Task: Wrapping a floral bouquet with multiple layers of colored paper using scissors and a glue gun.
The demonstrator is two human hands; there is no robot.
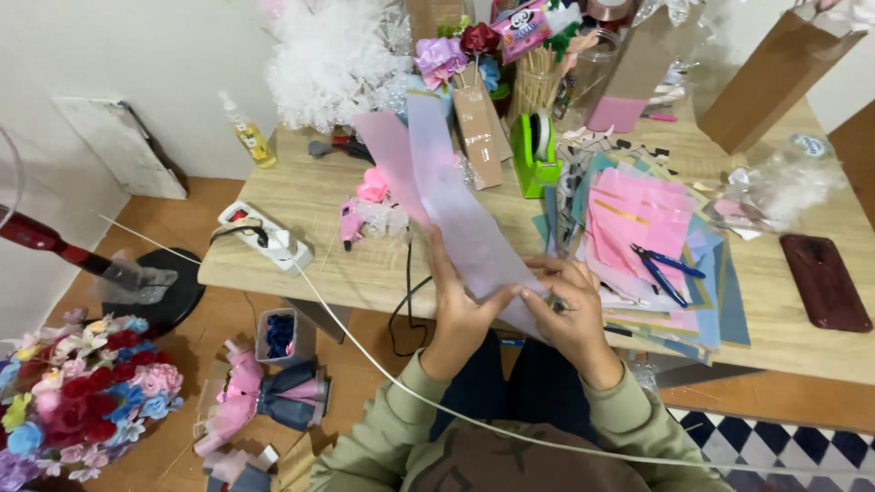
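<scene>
Both hands raised over bench (365, 273) edge. Left hand (460, 314) and right hand (570, 314) pinch the near end of long lilac paper strips (447, 182), fanning away. Right of hands: pink paper stack (638, 214), blue pliers (661, 269). Beyond: green tape dispenser (533, 155), brown paper bag (770, 77).

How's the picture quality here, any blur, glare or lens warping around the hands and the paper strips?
Head view: soft, even indoor light with only faint shadows; the left hand, right hand and the pale pink and lilac paper strips are slightly soft; the wide lens bows the table edge; mild shine on the clear wrap at the right; no strong glare.
</scene>
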